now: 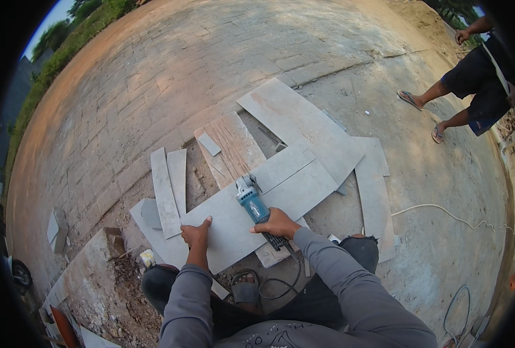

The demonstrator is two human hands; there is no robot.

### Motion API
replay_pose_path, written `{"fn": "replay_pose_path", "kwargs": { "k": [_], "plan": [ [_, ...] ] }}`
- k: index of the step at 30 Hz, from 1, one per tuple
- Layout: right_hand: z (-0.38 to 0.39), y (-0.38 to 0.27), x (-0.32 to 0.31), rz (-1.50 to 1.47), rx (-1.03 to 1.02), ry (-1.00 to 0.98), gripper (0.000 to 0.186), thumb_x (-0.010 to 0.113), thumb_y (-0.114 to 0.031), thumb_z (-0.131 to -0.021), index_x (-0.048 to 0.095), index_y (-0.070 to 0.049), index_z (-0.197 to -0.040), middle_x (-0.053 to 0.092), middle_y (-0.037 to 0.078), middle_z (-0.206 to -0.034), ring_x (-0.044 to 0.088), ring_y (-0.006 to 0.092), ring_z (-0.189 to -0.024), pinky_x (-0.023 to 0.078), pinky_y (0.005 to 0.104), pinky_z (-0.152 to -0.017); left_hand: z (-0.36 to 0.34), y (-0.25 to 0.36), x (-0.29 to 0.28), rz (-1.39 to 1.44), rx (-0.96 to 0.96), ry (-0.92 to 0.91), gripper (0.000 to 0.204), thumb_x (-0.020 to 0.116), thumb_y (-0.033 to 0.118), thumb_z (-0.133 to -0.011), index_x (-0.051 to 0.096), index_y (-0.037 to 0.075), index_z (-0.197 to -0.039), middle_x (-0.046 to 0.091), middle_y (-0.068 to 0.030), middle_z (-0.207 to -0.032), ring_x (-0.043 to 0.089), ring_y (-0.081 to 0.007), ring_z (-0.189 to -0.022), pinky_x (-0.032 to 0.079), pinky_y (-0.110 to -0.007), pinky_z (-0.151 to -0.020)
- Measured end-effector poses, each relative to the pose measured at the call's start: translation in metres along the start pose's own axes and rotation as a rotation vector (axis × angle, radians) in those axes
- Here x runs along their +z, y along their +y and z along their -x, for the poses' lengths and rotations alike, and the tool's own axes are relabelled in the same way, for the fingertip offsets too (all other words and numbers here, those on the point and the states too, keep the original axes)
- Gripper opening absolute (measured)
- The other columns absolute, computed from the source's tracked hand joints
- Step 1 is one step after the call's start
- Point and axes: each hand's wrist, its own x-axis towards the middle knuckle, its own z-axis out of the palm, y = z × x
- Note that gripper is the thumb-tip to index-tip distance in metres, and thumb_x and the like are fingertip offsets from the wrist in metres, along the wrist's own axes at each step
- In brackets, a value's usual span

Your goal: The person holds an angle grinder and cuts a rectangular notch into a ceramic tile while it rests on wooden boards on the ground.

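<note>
My right hand (279, 224) is wrapped around the body of a blue angle grinder (252, 203). The grinder's head rests on or just over a long grey tile (228, 243), beside a straight dark line across the tile's right part. At the tile's left end, my left hand (195, 235) grips the edge, its thumb on top; some fingertips are hidden. Beneath the tile lies a scored wooden board (231, 145) with a small tile offcut (209, 144) on it. A dark cord (289, 286) loops from the grinder past my sandalled foot.
Two narrow tile strips (167, 191) lie left of the board. A large tile (298, 113) and a bent-shaped piece (375, 197) lie right. A pale cable (443, 207) crosses the ground. Another person (472, 87) stands at the upper right. Rubble (115, 278) lies at lower left.
</note>
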Motion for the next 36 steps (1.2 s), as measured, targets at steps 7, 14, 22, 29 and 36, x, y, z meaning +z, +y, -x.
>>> {"fn": "replay_pose_path", "kwargs": {
  "k": [7,14,22,29,36],
  "plan": [
    [0.0021,0.0013,0.0008,-0.015,0.000,0.001,0.073,0.085,-0.040,-0.062,0.058,0.013,-0.106,0.065,0.024,-0.100,0.065,0.0308,-0.091,0.049,0.0347,-0.082,-0.0003,0.0003,0.0001,0.005,-0.008,-0.003,0.099,0.090,0.045,-0.058,0.041,-0.009,-0.125,0.047,-0.0310,-0.130,0.049,-0.0442,-0.122,0.044,-0.047,-0.102],
    [0.0011,0.0065,0.0012,-0.018,-0.003,-0.007,0.072,0.085,-0.038,-0.062,0.059,0.012,-0.106,0.065,0.024,-0.099,0.065,0.0307,-0.091,0.049,0.0348,-0.082,0.0018,0.0022,-0.0005,0.009,-0.012,-0.006,0.099,0.091,0.045,-0.057,0.042,-0.008,-0.125,0.048,-0.0303,-0.130,0.050,-0.0438,-0.121,0.044,-0.047,-0.101],
    [0.0058,0.0064,0.0020,-0.009,-0.006,0.018,0.070,0.085,-0.038,-0.062,0.059,0.012,-0.104,0.065,0.023,-0.098,0.065,0.0308,-0.091,0.049,0.0349,-0.082,-0.0006,-0.0006,0.0015,0.025,-0.004,-0.003,0.097,0.090,0.044,-0.058,0.042,-0.008,-0.125,0.047,-0.0293,-0.131,0.049,-0.0433,-0.121,0.044,-0.047,-0.101],
    [0.0090,0.0047,0.0014,-0.014,0.002,-0.002,0.071,0.085,-0.039,-0.062,0.059,0.012,-0.105,0.065,0.023,-0.099,0.065,0.0309,-0.091,0.049,0.0351,-0.082,-0.0012,-0.0004,0.0010,0.022,-0.031,-0.027,0.097,0.090,0.043,-0.060,0.039,-0.003,-0.129,0.046,-0.0262,-0.133,0.048,-0.0419,-0.123,0.042,-0.052,-0.102],
    [0.0092,0.0090,0.0013,0.000,0.000,-0.006,0.077,0.085,-0.043,-0.063,0.058,0.013,-0.107,0.064,0.024,-0.101,0.064,0.0308,-0.092,0.049,0.0340,-0.083,-0.0015,0.0008,0.0003,0.013,-0.033,-0.035,0.098,0.089,0.043,-0.060,0.038,-0.004,-0.130,0.046,-0.0263,-0.134,0.048,-0.0420,-0.124,0.042,-0.052,-0.103]
  ]
}}
